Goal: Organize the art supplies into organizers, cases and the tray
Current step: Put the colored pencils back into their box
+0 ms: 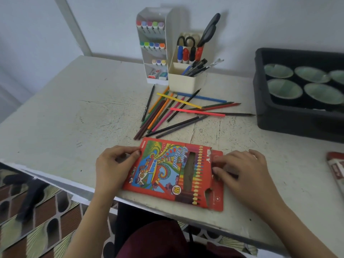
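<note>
A red colour-pencil box (167,170) lies flat near the table's front edge, its window showing no pencils inside. My left hand (113,166) pinches the box's left end. My right hand (242,170) grips the open flap at its right end. Several loose colour pencils (178,110) lie scattered on the table just beyond the box. Behind them stands a cream organizer (183,81) with pens, markers and scissors, and a white tiered organizer (154,47) with markers and erasers.
A black tray (275,118) with several pale green paint cups sits at the right. Another red packet (337,168) shows at the right edge. The table (74,112) is worn white; its front edge runs diagonally below the box.
</note>
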